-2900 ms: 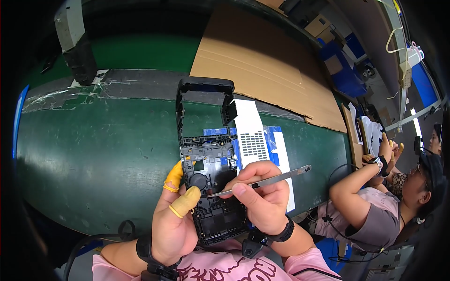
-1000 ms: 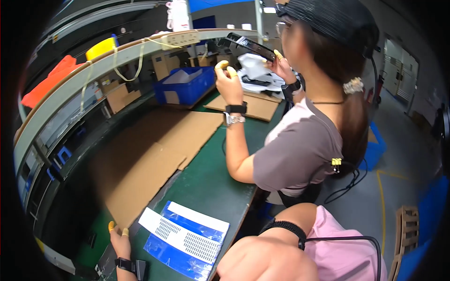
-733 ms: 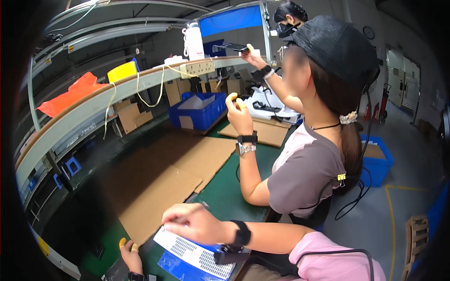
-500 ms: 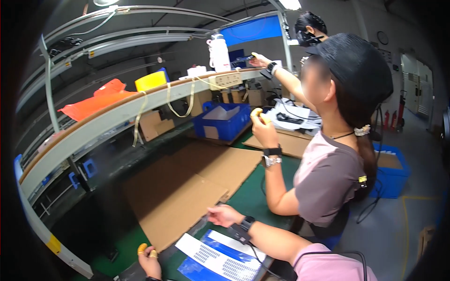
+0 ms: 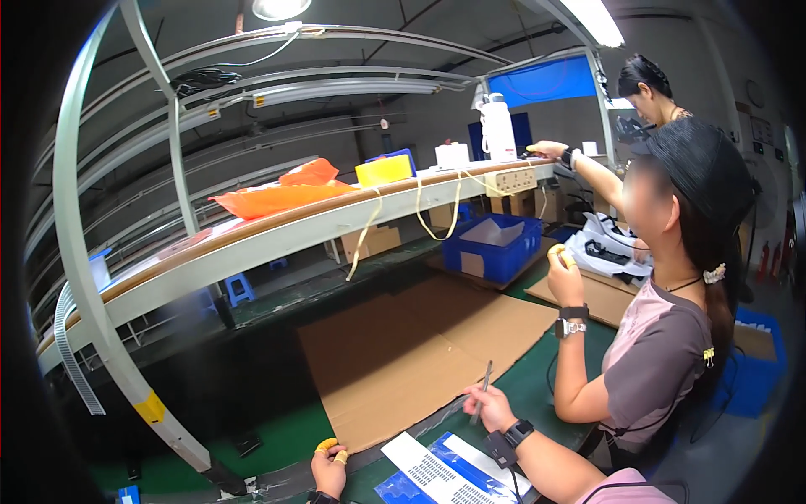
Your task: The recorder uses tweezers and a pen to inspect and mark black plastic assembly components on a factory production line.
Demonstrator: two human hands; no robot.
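My right hand (image 5: 495, 407), with a dark strap and a small box at the wrist, is closed round a slim grey metal tool (image 5: 484, 388). The tool stands nearly upright above the table's near side; its exact kind does not show clearly. My left hand (image 5: 330, 472) wears yellow finger covers. Its thumb and finger are slightly apart beside the near corner of a large flat cardboard sheet (image 5: 420, 349), with nothing visible between them. Just in front of me, between the hands, lie white label sheets (image 5: 432, 472) with rows of small dark marks, over blue film (image 5: 401, 487).
A co-worker in a black cap (image 5: 705, 168) sits close on the right, one arm reaching to the raised shelf (image 5: 277, 239). On the shelf are orange plastic (image 5: 281, 197), a yellow bin (image 5: 384, 170) and a white bottle (image 5: 499, 130). A blue crate (image 5: 504, 258) stands beyond the cardboard.
The view has swung left, so the whole scene sits farther right. The slim metal tool now shows upright in my right hand; before, it could not be made out. My left hand stays by the cardboard's corner.
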